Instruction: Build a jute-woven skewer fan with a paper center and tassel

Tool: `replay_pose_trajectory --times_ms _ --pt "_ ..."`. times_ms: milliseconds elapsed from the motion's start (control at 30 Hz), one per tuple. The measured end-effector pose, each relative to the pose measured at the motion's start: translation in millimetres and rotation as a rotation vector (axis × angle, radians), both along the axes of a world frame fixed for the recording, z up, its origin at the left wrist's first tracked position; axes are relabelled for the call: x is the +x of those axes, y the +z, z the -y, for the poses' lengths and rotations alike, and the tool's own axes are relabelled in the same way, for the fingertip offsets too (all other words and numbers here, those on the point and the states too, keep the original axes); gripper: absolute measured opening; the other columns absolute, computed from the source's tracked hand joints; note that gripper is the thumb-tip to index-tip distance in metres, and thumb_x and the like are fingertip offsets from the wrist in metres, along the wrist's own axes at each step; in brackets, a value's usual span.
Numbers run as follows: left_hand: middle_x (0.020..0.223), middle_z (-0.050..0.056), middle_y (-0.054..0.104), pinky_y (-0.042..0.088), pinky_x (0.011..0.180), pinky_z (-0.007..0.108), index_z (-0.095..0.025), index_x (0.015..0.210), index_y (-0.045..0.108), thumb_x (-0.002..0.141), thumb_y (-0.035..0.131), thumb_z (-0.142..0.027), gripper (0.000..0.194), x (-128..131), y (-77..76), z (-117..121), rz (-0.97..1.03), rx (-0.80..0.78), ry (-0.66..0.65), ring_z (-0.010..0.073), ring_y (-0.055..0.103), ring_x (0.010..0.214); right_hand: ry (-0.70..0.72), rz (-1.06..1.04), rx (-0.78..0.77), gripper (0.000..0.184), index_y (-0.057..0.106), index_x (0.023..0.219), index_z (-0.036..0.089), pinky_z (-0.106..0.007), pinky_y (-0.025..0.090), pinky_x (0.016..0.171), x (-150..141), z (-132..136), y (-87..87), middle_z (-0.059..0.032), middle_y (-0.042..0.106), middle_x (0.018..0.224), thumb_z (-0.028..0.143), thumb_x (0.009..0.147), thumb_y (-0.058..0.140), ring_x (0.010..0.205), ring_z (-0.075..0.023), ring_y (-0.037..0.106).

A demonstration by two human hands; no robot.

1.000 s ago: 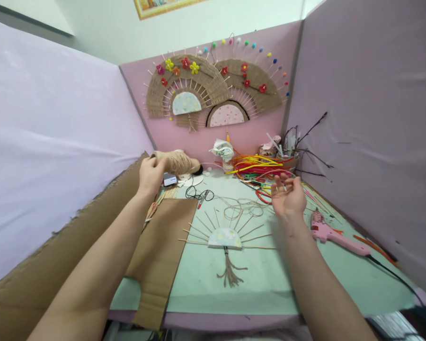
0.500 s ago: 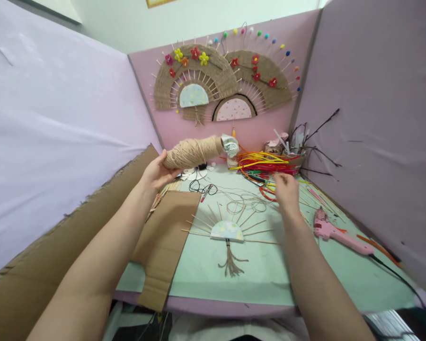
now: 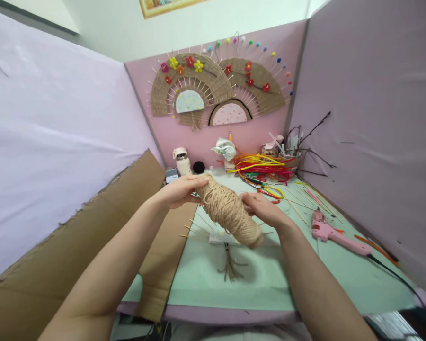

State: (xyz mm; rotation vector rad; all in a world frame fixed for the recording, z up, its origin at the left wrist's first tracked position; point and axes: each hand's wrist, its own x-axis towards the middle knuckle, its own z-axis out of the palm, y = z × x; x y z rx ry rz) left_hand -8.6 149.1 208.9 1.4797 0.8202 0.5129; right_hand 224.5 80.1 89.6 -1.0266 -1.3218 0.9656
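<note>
A large spool of tan twine (image 3: 230, 210) tilts down to the right above the table. My left hand (image 3: 184, 190) grips its upper left end, with the thumb side on top. Against the spool's right side, my right hand (image 3: 264, 208) has its fingers pinched together; the spool partly hides the fingertips, and no strand between them can be made out. Below the spool lies a pale half-circle piece (image 3: 218, 238) with thin sticks fanning out, mostly covered from view. A brown twine tassel (image 3: 230, 265) hangs from its straight edge onto the table.
Brown cardboard (image 3: 163, 265) lies left. A pink glue gun (image 3: 335, 234) with a black cord rests at right. Behind are red and yellow craft stems (image 3: 262, 166), pliers (image 3: 253, 181), a white bottle (image 3: 182, 162) and a pot of twigs (image 3: 289, 163). Two finished fans (image 3: 195, 71) hang on the back panel.
My left hand has brought the spool down and right, turning its far end downward. My right hand has moved left and down to the spool's side. The view has shifted slightly.
</note>
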Motion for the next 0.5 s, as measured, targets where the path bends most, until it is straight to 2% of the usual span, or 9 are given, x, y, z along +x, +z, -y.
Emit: replay_pose_trajectory --times_ms 67,133,200,233,300,367,433,500 --pt "0.088 0.009 0.071 0.054 0.076 0.034 -0.013 0.084 0.074 0.066 0.084 -0.046 0.038 -6 -4.8 -4 -0.021 0.157 0.153 0.0215 0.064 0.084 -0.097 -0.080 0.022 0.047 0.052 0.056 0.019 -0.023 0.024 0.043 4 -2 1.1 0.0071 0.037 0.049 0.058 0.073 0.074 0.046 -0.0079 0.031" --pt "0.086 0.008 0.071 0.053 0.081 0.034 -0.013 0.080 0.072 0.067 0.083 -0.043 0.034 -13 -10.7 -13 0.079 0.283 0.383 0.0216 0.064 0.086 -0.204 -0.191 0.052 0.050 0.045 0.055 0.020 -0.022 0.020 0.042 6 -7 2.1 0.0086 0.032 0.049 0.054 0.072 0.077 0.046 -0.0064 0.026" --pt "0.091 0.007 0.071 0.054 0.084 0.034 -0.015 0.082 0.070 0.072 0.080 -0.038 0.028 -20 -14.0 -23 0.302 0.288 0.583 0.0206 0.065 0.089 -0.253 -0.300 0.055 0.051 0.041 0.055 0.021 -0.021 0.018 0.041 8 -12 3.1 0.0096 0.029 0.048 0.054 0.072 0.077 0.045 -0.0060 0.023" --pt "0.094 0.007 0.071 0.054 0.085 0.034 -0.016 0.085 0.069 0.077 0.075 -0.038 0.024 -24 -13.5 -28 0.420 0.227 0.629 0.0201 0.065 0.091 -0.261 -0.349 0.046 0.051 0.040 0.055 0.021 -0.021 0.018 0.040 9 -14 3.5 0.0100 0.028 0.048 0.053 0.071 0.078 0.044 -0.0057 0.022" --pt "0.098 0.008 0.072 0.056 0.085 0.035 -0.018 0.090 0.068 0.087 0.063 -0.039 0.022 -35 -7.3 -36 0.560 0.050 0.603 0.0202 0.067 0.093 -0.267 -0.437 0.021 0.050 0.039 0.056 0.022 -0.020 0.016 0.037 12 -16 4.3 0.0108 0.026 0.047 0.050 0.069 0.079 0.042 -0.0055 0.020" --pt "0.098 0.009 0.072 0.058 0.082 0.035 -0.019 0.093 0.069 0.091 0.057 -0.041 0.026 -49 4.0 -41 0.543 -0.053 0.499 0.0212 0.068 0.092 -0.286 -0.517 0.005 0.049 0.036 0.055 0.023 -0.020 0.015 0.035 20 -17 4.9 0.0114 0.024 0.045 0.049 0.072 0.075 0.041 -0.0057 0.018" --pt "0.095 0.009 0.073 0.059 0.074 0.034 -0.020 0.094 0.070 0.086 0.061 -0.043 0.026 -63 16.6 -41 0.399 -0.029 0.389 0.0224 0.069 0.087 -0.333 -0.584 0.014 0.049 0.032 0.055 0.023 -0.019 0.017 0.034 30 -16 5.1 0.0114 0.021 0.044 0.049 0.078 0.066 0.039 -0.0064 0.016" --pt "0.088 0.009 0.072 0.058 0.068 0.033 -0.019 0.090 0.072 0.077 0.071 -0.043 0.027 -75 26.6 -40 0.144 0.104 0.303 0.0236 0.068 0.080 -0.405 -0.632 0.037 0.047 0.028 0.056 0.023 -0.019 0.020 0.035 41 -15 4.1 0.0111 0.019 0.042 0.050 0.084 0.055 0.039 -0.0074 0.016"
